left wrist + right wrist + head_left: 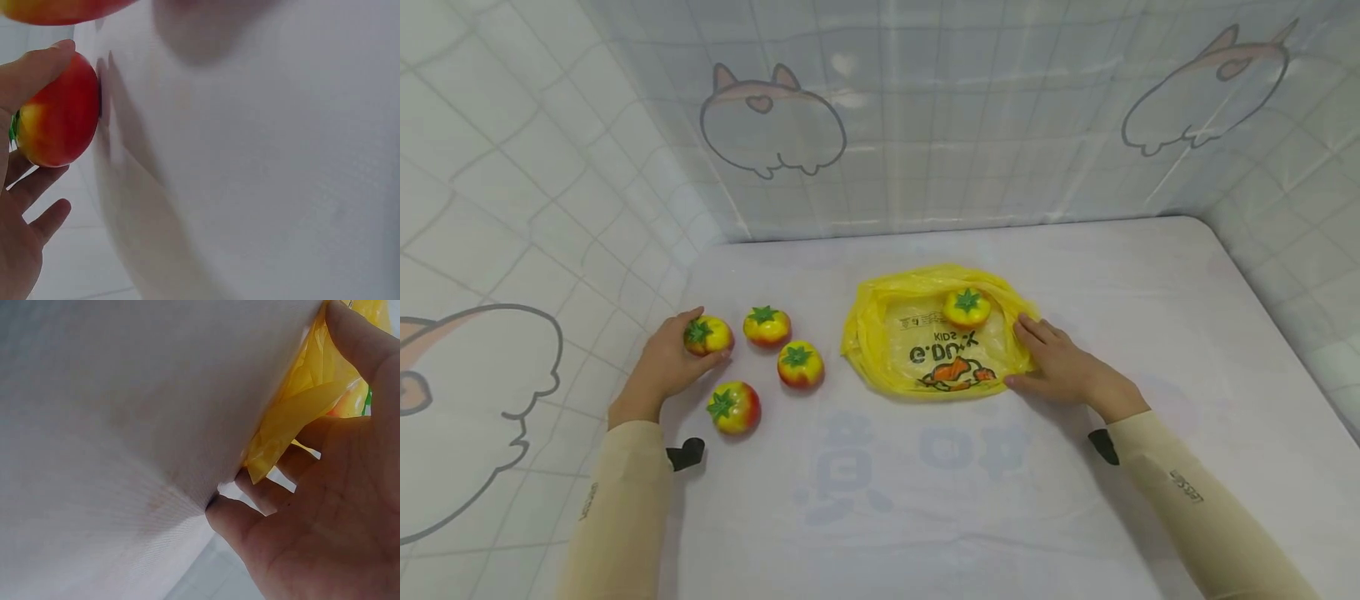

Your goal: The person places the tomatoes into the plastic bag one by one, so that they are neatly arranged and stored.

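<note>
At the left of the head view, my left hand (664, 362) holds a red and yellow tomato (717, 334) with a green star-shaped top. In the left wrist view the thumb (39, 70) lies along one side of that tomato (65, 119), with fingers at the opposite side. A yellow plastic bag (865, 350) lies with its mouth spread, and another tomato (967, 307) sits inside it. My right hand (1071, 367) rests at the bag's right rim, fingers spread. Close up in the right wrist view, the yellow film (281, 425) lies between its thumb and fingers.
More tomatoes stand between the left hand and the bag: one behind (767, 326), one to the right (801, 365) and one nearer (734, 407). A white cloth (925, 517) covers the table. Curtains with a tile pattern (910, 125) hang behind and at both sides.
</note>
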